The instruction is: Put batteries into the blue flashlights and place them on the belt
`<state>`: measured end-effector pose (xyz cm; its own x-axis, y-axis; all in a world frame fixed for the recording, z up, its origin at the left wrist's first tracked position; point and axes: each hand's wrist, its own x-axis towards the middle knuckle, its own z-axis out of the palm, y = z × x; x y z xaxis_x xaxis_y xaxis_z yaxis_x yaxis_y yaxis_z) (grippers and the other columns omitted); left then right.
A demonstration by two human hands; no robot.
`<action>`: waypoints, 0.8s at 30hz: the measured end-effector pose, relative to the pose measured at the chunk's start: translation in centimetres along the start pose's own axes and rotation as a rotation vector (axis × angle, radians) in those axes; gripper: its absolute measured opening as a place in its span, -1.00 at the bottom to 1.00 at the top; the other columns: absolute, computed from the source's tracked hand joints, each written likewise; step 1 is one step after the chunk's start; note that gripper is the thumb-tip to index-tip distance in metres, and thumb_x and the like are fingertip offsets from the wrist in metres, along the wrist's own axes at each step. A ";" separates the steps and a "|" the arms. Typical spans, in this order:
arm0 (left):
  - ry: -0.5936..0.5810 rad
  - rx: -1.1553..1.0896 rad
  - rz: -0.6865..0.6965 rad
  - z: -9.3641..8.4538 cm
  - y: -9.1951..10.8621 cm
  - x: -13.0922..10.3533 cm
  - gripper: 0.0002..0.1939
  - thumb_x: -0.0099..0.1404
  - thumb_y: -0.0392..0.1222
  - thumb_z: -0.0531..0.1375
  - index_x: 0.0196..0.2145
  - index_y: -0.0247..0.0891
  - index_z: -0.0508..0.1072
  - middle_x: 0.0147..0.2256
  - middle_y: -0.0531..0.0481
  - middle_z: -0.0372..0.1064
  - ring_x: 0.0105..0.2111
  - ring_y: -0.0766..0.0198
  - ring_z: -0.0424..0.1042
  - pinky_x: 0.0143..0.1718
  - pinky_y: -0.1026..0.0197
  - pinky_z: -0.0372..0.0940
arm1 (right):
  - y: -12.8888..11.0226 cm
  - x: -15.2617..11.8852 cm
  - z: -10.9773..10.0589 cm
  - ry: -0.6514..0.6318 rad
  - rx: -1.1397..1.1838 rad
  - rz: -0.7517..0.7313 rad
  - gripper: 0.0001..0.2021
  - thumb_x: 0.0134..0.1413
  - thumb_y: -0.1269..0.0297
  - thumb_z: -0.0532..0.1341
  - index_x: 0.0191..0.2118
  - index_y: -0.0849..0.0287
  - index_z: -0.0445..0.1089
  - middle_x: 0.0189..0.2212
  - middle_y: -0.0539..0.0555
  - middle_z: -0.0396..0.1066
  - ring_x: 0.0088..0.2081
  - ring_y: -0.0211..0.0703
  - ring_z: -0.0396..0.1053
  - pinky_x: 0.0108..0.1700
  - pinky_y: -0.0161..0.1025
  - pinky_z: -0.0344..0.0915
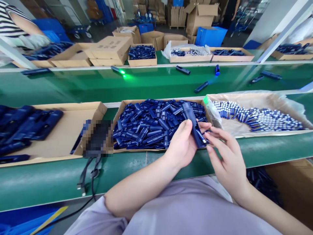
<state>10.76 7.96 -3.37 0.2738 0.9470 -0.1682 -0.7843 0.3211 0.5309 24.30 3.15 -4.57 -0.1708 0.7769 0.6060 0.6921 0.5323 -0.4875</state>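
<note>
A dark blue tube-shaped housing (190,119) with an open slot near its lower end is gripped in my left hand (182,143), tilted in front of the middle box. My right hand (226,158) is at the slotted end, its fingertips pressed near a small silver-tipped part (202,138) in the slot; what the fingertips pinch, if anything, is too small to make out. Behind them, a cardboard box (118,115) holds a heap of small blue plastic parts (149,127). The box to the right (246,134) holds rows of blue-and-silver cylinders (274,119).
At left, a cardboard tray (66,129) holds larger blue housings (29,127). Black cables (94,173) hang over the green table edge (44,186). Beyond, blue tubes lie on a green belt (151,80), one glowing green. A co-worker's gloved hand (36,41) is at upper left.
</note>
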 end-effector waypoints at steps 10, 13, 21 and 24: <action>-0.020 0.597 0.301 -0.4 1.0 0.0 -0.66 0.21 -0.06 0.32 -0.11 -0.22 0.41 -0.21 -0.10 0.51 -0.14 0.14 0.51 -0.04 0.14 0.35 | 0.4 1.8 2.6 -0.131 0.835 0.662 -0.76 0.05 0.15 0.33 -0.23 0.21 0.49 -0.32 0.09 0.54 -0.31 -0.13 0.53 -0.20 -0.19 0.52; 0.019 0.318 0.221 -0.2 0.9 0.5 -0.73 0.28 -0.04 0.25 -0.17 -0.26 0.37 -0.25 -0.14 0.52 -0.18 0.10 0.54 -0.05 0.04 0.37 | 0.7 1.9 1.9 -0.009 0.586 0.504 -0.82 0.10 0.23 0.30 -0.20 0.18 0.49 -0.28 0.09 0.53 -0.31 -0.17 0.52 -0.26 -0.25 0.51; 0.068 0.016 -0.130 0.2 0.6 0.5 -0.69 0.43 -0.03 0.05 -0.12 -0.34 0.42 -0.13 -0.27 0.51 -0.12 0.06 0.53 0.07 -0.08 0.30 | -1.0 2.7 -0.1 0.046 -0.126 -0.087 -0.91 0.21 0.42 0.21 -0.18 0.18 0.44 -0.27 0.08 0.44 -0.23 -0.24 0.43 -0.14 -0.29 0.42; 0.024 -0.010 -0.099 0.1 0.4 0.3 -0.69 0.44 -0.05 0.03 -0.14 -0.34 0.41 -0.12 -0.28 0.50 -0.08 0.05 0.52 0.09 -0.07 0.28 | -1.3 2.9 -0.2 0.027 -0.185 -0.056 -0.93 0.21 0.41 0.21 -0.20 0.19 0.43 -0.28 0.07 0.41 -0.26 -0.25 0.40 -0.18 -0.30 0.40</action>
<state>10.58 8.39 -3.11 0.3368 0.9106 -0.2397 -0.7598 0.4132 0.5020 23.01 4.64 -2.09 -0.1956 0.7372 0.6467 0.7996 0.5017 -0.3301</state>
